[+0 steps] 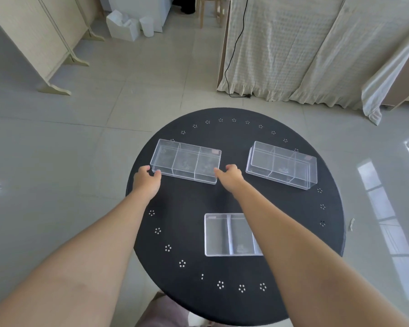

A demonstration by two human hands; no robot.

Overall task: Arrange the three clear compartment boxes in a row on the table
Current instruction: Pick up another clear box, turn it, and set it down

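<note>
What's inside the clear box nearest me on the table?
The near box shows dividers and nothing else inside. My right forearm covers its right part, so that section is hidden.

A round black table (234,194) fills the lower middle of the frame, its rim ringed with small clusters of white dots. Three clear compartment boxes rest directly on its top. The left box (185,161) sits in the upper left of the tabletop, slightly angled, showing three compartments. The right box (281,165) lies in the upper right of the tabletop, tilted further clockwise and well apart from the first. The near box (222,234) lies closer to the lower edge, near the centre, partly hidden beneath a forearm. The table stands on a pale tiled floor (80,138).
</note>
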